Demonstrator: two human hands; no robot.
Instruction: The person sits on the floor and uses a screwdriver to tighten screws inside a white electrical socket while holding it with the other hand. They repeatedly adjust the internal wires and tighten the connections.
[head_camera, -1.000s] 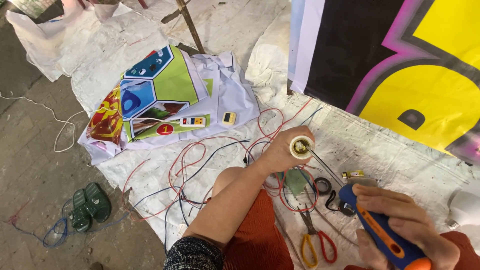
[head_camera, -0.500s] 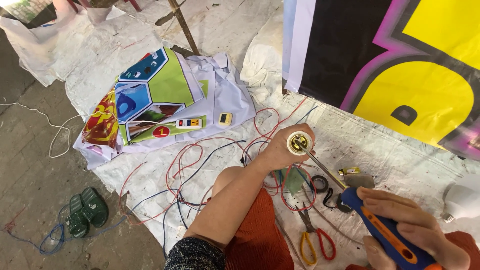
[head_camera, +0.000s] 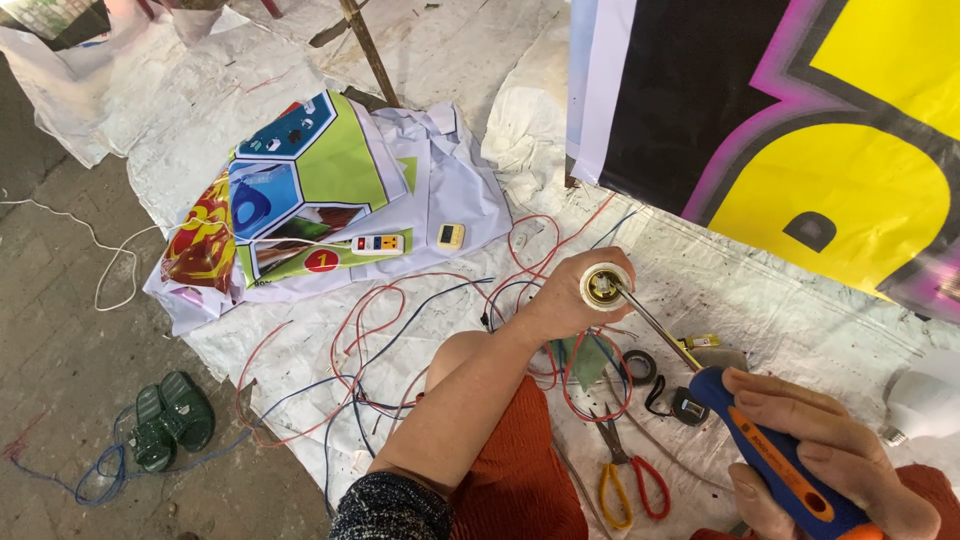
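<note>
white round lamp socket (head_camera: 605, 286), brass inside

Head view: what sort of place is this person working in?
Probably a makeshift floor workspace for electrical wiring, perhaps outdoors. The person sits on white sheeting spread over bare ground, with loose red and blue wires, scissors and a pair of green sandals lying about.
</note>
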